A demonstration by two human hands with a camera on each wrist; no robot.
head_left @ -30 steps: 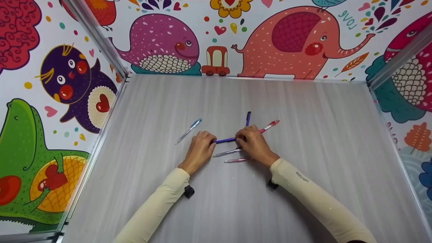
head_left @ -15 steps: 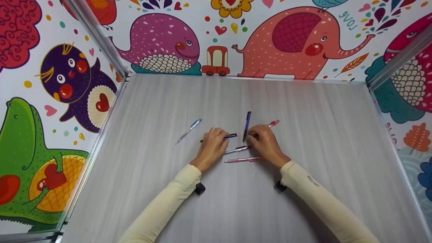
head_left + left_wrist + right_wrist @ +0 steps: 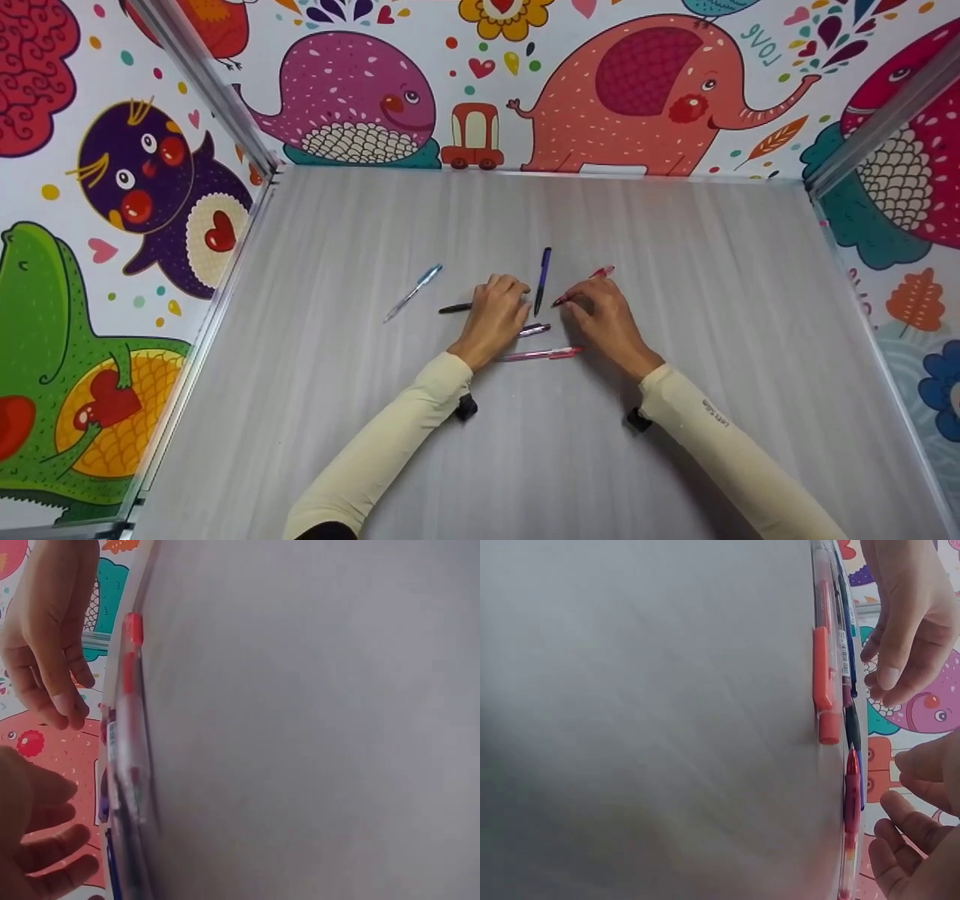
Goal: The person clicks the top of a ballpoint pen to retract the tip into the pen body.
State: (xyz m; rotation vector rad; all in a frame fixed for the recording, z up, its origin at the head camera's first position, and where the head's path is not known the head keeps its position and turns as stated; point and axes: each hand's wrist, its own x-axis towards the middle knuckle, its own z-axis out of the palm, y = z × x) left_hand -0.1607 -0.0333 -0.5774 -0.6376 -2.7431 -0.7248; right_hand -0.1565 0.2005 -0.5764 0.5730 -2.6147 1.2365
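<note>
In the head view, my left hand [image 3: 491, 315] is over a dark-tipped pen [image 3: 454, 308] and a clear, dark-clipped pen [image 3: 535, 330], covering parts of both. Its fingers look loose and apart in the left wrist view. My right hand [image 3: 604, 319] hovers by a red pen [image 3: 604, 271] lying diagonally, partly hidden behind it. The right wrist view shows these fingers [image 3: 904, 829] relaxed, gripping nothing. Between the hands lies a blue-purple pen [image 3: 543, 277], pointing away from me. A clear pen with red parts [image 3: 541, 354] lies nearest me.
A clear pen with a light-blue top [image 3: 413, 292] lies apart on the left. All the pens are on a grey wood-grain table [image 3: 480, 465]. Printed cartoon panels [image 3: 360, 97] and metal frame bars [image 3: 217, 82] border its back and sides.
A second ago both hands were at the ends of a blue-purple pen; it now lies under my left hand, which has moved right. My right hand has shifted right, to the red pen.
</note>
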